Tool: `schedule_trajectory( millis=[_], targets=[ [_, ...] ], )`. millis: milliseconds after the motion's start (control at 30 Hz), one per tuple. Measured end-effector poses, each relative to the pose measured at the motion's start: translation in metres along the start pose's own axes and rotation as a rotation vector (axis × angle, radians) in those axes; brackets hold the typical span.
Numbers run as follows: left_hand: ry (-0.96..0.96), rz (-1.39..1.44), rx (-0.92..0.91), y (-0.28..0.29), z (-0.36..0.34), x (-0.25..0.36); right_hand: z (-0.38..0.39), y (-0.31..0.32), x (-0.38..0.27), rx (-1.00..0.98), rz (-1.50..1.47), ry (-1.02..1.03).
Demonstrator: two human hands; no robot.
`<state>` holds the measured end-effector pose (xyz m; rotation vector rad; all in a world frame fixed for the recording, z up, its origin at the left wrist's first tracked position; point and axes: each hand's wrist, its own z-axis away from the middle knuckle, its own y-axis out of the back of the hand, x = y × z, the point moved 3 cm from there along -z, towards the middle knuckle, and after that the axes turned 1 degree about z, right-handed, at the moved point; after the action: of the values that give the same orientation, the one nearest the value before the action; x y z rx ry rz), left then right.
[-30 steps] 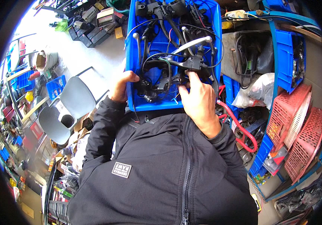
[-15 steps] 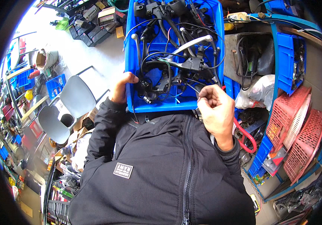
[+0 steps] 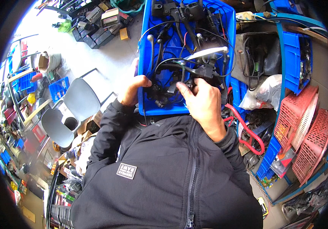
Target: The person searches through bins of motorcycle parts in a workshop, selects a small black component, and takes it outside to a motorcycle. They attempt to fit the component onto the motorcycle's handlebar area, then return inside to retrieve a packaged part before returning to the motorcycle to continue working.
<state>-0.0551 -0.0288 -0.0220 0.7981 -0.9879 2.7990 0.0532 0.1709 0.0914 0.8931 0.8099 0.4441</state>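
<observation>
A blue plastic bin (image 3: 164,110) is in front of my torso, full of black handlebar controls, levers and tangled cables. My left hand (image 3: 133,91) is closed on the bin's left wall, thumb over the rim. Inside the bin's near right part, my right hand (image 3: 207,108) has its thumb and fingers around the black body of a brake lever assembly (image 3: 204,71). Its silver lever (image 3: 209,52) points up and right. The fingertips are partly hidden among the parts. Another ball-ended lever (image 3: 151,38) stands along the left wall.
Grey chairs (image 3: 82,98) stand at left, beyond my left arm. At right are a red curved tube (image 3: 249,133), a white plastic bag (image 3: 269,93), red perforated baskets (image 3: 295,114) and a blue rack post (image 3: 283,65). Dark boxes (image 3: 91,34) lie at the far left.
My right hand has moved left and up, from the bin's near right edge into the parts. The silver lever has shifted toward me. In the picture the bin sits farther right.
</observation>
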Motion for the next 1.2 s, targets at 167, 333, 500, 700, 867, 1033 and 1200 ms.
schedule_trajectory(
  millis=[167, 333, 500, 700, 867, 1033, 1200],
  targets=[
    [-0.059, -0.024, -0.058, 0.001, -0.005, 0.003, -0.004, -0.005, 0.021, -0.217, -0.592, -0.325],
    [-0.011, 0.023, 0.009, 0.005, 0.0, 0.003, 0.003, 0.015, 0.02, -0.217, -0.782, -0.423],
    [0.02, 0.02, 0.103, 0.012, -0.003, 0.0, 0.011, 0.022, 0.016, -0.057, -0.636, -0.339],
    [0.011, 0.058, 0.033, 0.023, -0.004, -0.005, 0.01, 0.02, 0.009, 0.004, -0.267, -0.19],
    [-0.043, 0.03, -0.091, 0.022, -0.01, 0.001, 0.015, 0.042, -0.002, 0.186, -0.416, -0.151],
    [-0.146, -0.066, -0.138, 0.011, -0.001, 0.01, 0.006, 0.074, -0.006, 0.427, -0.234, 0.024],
    [-0.11, -0.009, -0.129, -0.002, 0.009, 0.011, -0.025, 0.093, -0.001, 0.535, -0.081, 0.127]
  ],
)
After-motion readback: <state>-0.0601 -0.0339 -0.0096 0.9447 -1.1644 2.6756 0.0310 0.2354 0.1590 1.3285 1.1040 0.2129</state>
